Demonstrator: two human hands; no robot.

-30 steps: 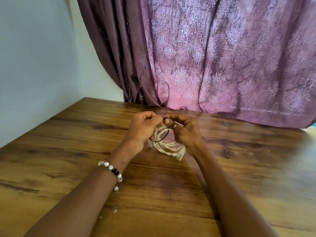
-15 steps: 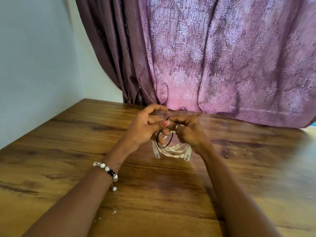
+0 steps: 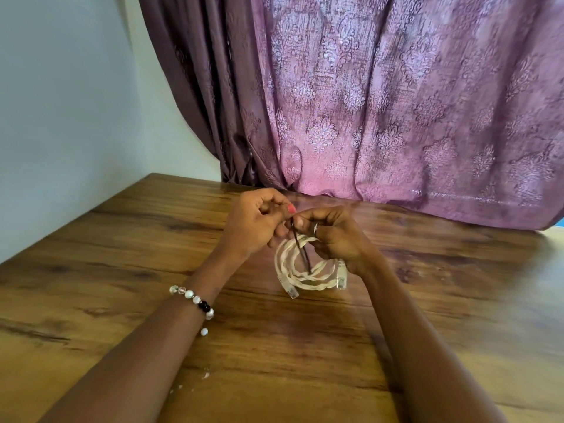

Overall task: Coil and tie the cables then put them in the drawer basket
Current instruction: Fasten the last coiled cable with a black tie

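Observation:
A cream coiled cable point(image 3: 293, 271) with clear plugs at both ends hangs just above the wooden table point(image 3: 152, 270), near its middle. A thin black band point(image 3: 302, 251) runs down across the coil, stretched taut. My left hand point(image 3: 256, 224) has its fingers curled and pinches the top of the band. My right hand point(image 3: 332, 236), a ring on one finger, grips the coil's upper right side and also pinches the band where the two hands meet. Part of the coil is hidden behind my right hand. No drawer basket is in view.
A purple patterned curtain point(image 3: 381, 117) hangs down to the table's far edge. A pale wall point(image 3: 61, 117) borders the table on the left. A beaded bracelet point(image 3: 195, 300) is on my left wrist.
The black band, a slack loop half a second ago, is now pulled straight down across the coil. The coil hangs lower and more open, and my left fingers have curled tighter.

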